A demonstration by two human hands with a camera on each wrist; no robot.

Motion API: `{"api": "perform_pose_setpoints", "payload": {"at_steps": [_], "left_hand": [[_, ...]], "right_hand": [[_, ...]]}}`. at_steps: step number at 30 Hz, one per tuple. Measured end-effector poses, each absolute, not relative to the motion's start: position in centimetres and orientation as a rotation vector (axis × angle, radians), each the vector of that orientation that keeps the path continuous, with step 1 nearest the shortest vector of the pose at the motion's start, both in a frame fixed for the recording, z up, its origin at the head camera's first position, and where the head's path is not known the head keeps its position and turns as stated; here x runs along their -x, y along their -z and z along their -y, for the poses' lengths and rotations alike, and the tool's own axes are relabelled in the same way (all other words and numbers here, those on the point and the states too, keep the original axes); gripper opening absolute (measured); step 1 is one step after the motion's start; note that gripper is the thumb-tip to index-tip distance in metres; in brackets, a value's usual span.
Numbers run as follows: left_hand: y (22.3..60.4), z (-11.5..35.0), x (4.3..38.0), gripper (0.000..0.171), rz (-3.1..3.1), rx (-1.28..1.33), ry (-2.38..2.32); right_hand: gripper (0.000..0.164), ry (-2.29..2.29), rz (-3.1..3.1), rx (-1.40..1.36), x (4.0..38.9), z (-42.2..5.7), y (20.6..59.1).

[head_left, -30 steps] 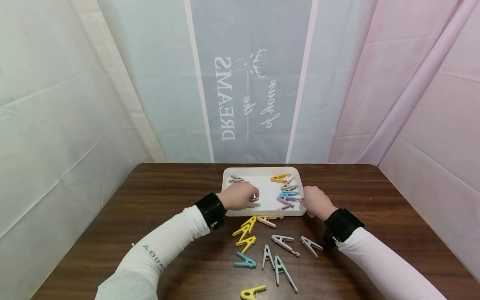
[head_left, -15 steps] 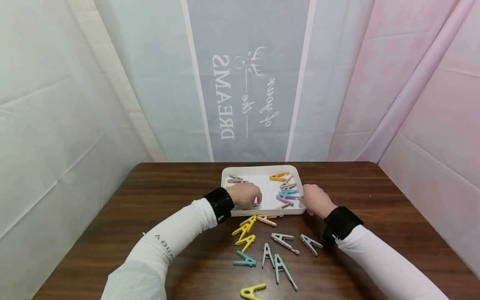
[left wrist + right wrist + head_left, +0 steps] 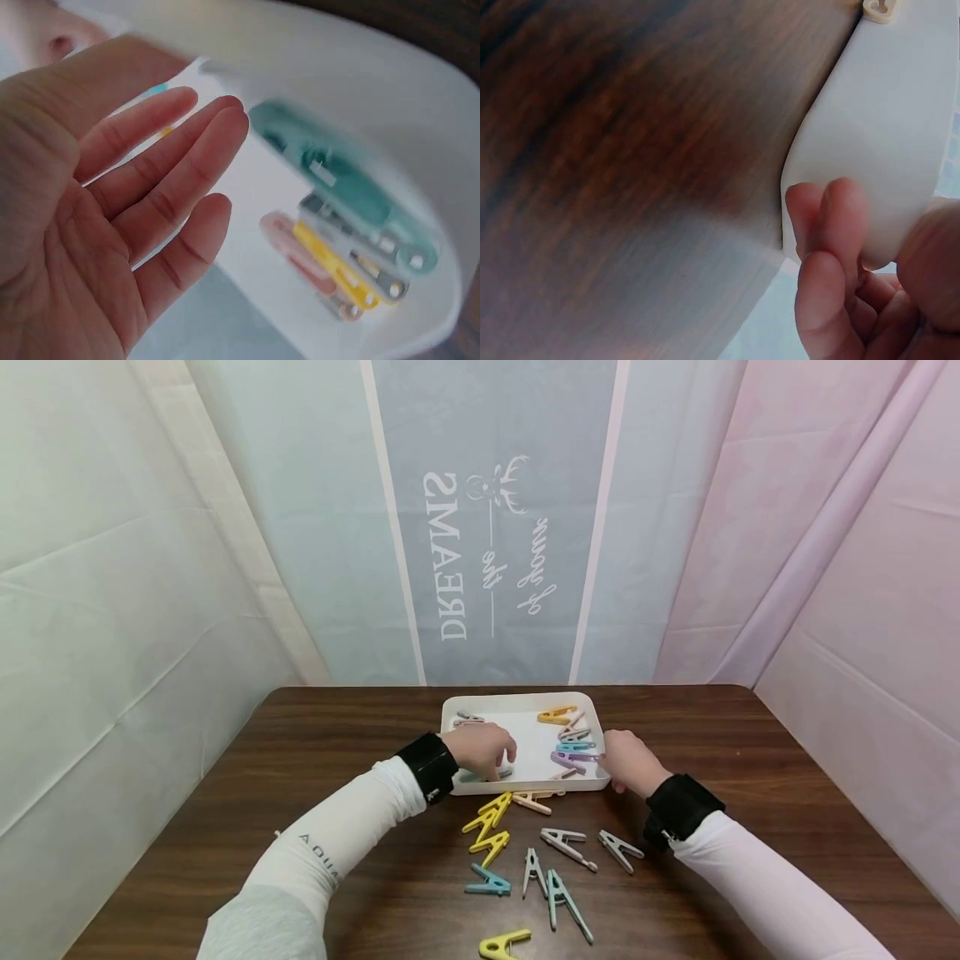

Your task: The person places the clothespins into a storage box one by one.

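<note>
My left hand [image 3: 478, 748] is over the left part of a white tray [image 3: 534, 786]. In the left wrist view its fingers lie fairly straight and hold nothing. Beside the fingertips a green clothespin [image 3: 341, 184] lies along the tray's wall, close to a grey clothespin [image 3: 386, 285], a yellow clothespin [image 3: 337, 266] and a pink clothespin [image 3: 296, 251]. At the tray's right side my right hand [image 3: 633, 763] grips the rim, thumb on one side and curled fingers outside. Along that side lie an orange clothespin [image 3: 555, 716], a blue clothespin [image 3: 575, 746] and a purple clothespin [image 3: 570, 761].
On the brown table [image 3: 337, 718] in front of the tray are several loose clothespins: a yellow clothespin [image 3: 491, 847], a teal clothespin [image 3: 489, 882], a grey clothespin [image 3: 619, 850] and a pale green clothespin [image 3: 566, 903] among them. A printed cloth [image 3: 495, 427] hangs behind the table.
My left hand dipped right and down in the tray, then drew slightly back left. The clothespin tips seen between its fingers earlier now lie beneath the fingertips. My right hand stays on the rim.
</note>
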State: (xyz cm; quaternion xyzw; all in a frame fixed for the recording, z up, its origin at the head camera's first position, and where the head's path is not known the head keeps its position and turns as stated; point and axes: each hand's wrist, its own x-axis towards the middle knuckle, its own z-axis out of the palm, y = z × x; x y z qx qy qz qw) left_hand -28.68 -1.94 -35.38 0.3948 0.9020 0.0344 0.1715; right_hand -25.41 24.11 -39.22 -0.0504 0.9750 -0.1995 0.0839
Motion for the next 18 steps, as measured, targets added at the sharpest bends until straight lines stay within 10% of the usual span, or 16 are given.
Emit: {"api": "perform_pose_setpoints", "payload": {"at_steps": [18], "left_hand": [[34.7,10.4,26.2,0.016,-2.949,-1.010,-0.588]], "right_hand": [[0.021,0.578,-2.896,0.143,25.3,-23.9,38.8]]}}
